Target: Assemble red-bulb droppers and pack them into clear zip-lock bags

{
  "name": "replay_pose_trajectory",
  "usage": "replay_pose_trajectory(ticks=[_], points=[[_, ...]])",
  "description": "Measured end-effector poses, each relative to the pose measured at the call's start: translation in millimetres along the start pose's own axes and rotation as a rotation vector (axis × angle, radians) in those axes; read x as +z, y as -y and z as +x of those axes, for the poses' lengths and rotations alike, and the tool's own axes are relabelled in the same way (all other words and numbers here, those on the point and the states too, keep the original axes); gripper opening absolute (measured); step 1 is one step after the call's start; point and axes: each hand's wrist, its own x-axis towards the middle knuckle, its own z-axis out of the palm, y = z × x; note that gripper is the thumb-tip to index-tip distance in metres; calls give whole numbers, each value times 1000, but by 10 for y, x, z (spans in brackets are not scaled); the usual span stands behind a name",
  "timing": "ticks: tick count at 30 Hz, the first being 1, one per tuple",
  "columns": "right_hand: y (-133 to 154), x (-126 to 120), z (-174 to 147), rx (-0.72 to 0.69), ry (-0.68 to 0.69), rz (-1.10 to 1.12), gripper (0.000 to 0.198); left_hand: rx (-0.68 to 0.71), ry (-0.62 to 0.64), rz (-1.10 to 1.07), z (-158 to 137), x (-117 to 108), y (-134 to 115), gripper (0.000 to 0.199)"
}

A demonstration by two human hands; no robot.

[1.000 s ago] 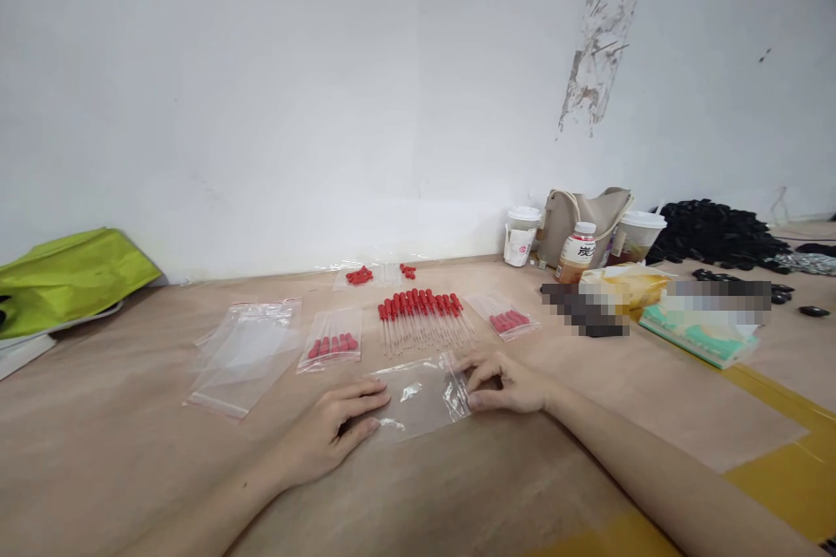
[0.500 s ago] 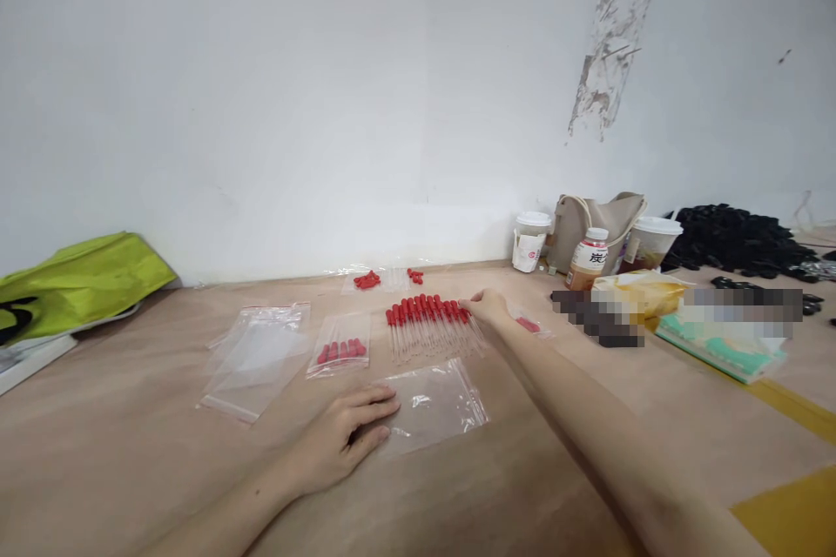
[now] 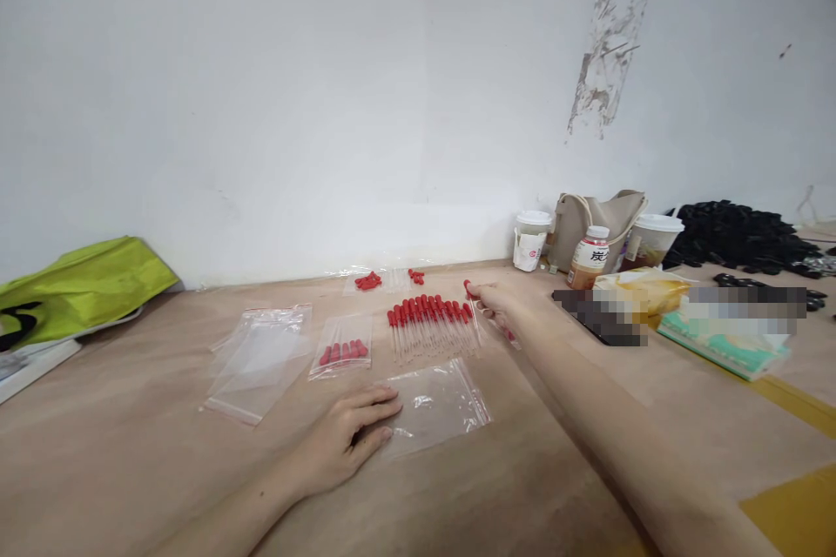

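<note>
Dropper point(image 3: 473, 313) pinched in right hand point(image 3: 495, 303), red bulb toward wall; left hand point(image 3: 349, 439) flat on bag point(image 3: 436, 405).

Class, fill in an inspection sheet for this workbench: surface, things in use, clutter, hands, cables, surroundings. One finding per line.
Surface: tan table, yellow patch at the right.
Things in use: row of red-capped droppers; empty clear bag; filled bag; stack of empty bags.
Clutter: two lidded cups, bottle, beige bag, tissue pack, green bag, black pile.
Hands: left hand rests on the clear bag; right hand pinches one dropper.
Cables: nothing seen.
Surroundings: white wall, paint peeling.
</note>
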Motion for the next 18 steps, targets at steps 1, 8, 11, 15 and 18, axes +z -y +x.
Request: replay_pose_trajectory(ticks=[1, 8, 11, 15, 18], points=[[27, -61, -72, -25, 17, 75, 27, 0, 6, 2, 2, -3, -2, 33], [-208, -246, -662, -99, -52, 496, 34, -3, 18, 13, 2, 3, 0, 33], [-384, -206, -814, -116, -94, 536, 36, 1, 18, 13, 0, -5, -8, 33], [-468, -137, -908, -83, -101, 539, 34, -6, 27, 27, 4, -9, -16, 34], [-467, -78, -958, -7, -73, 625, 28, -12, 23, 29, 1, -1, -11, 34]])
